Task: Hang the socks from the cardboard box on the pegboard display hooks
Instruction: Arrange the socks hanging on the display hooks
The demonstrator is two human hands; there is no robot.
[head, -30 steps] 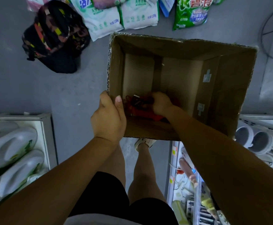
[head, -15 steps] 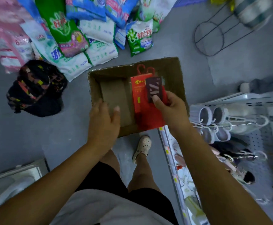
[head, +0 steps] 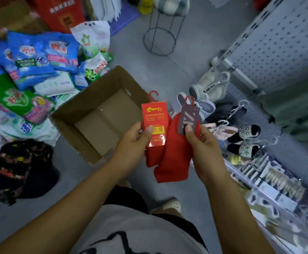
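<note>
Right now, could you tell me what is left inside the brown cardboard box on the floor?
Only the bare bottom flaps show inside the brown cardboard box; no socks are visible. The near right corner is hidden behind the left hand.

Red sock card: yellow characters, too blurred to read; barcode under left hand thumb.
Grey sock tag: pale slanted strokes, unreadable.

Both arms fwd, left hand & right hand raised side by side, fingers pinched shut.

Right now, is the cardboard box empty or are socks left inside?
Empty, as far as visible: the cardboard box shows only its bare floor; both sock packs are out, in the hands.
</note>
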